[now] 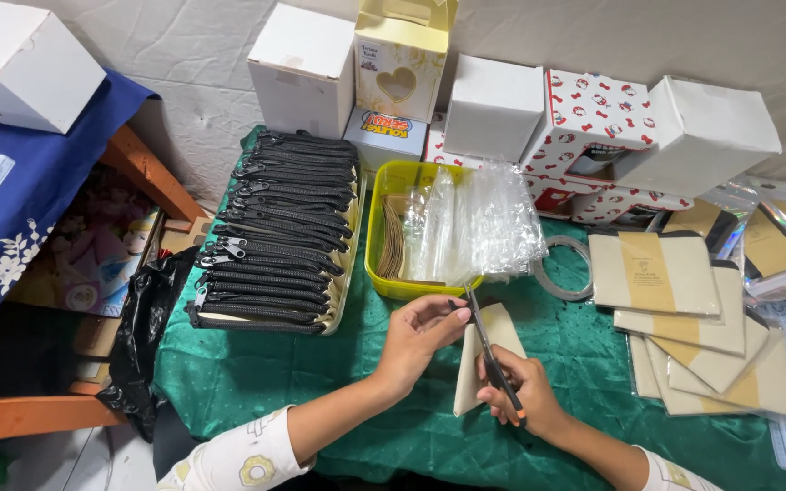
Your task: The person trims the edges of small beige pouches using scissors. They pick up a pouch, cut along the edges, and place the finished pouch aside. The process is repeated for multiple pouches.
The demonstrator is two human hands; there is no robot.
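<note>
Lower centre of frame, over green tablecloth (256,373): right hand (520,395) closed around the handles of scissors (491,356), blades pointing up-frame. Left hand (416,336) pinches with narrowed fingers at the scissor tips, at the top edge of a beige pouch (486,341) standing tilted between both hands. Just above, yellow tray (384,273) of clear plastic bags (479,223). Left of it, row of black-zippered pouches (275,241).

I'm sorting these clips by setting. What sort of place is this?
Probably a small home workshop for packing souvenir pouches. A tray of black zippered pouches, a yellow tub of clear bags, and stacked gift boxes crowd a green-covered table, while the right hand works scissors.
</note>
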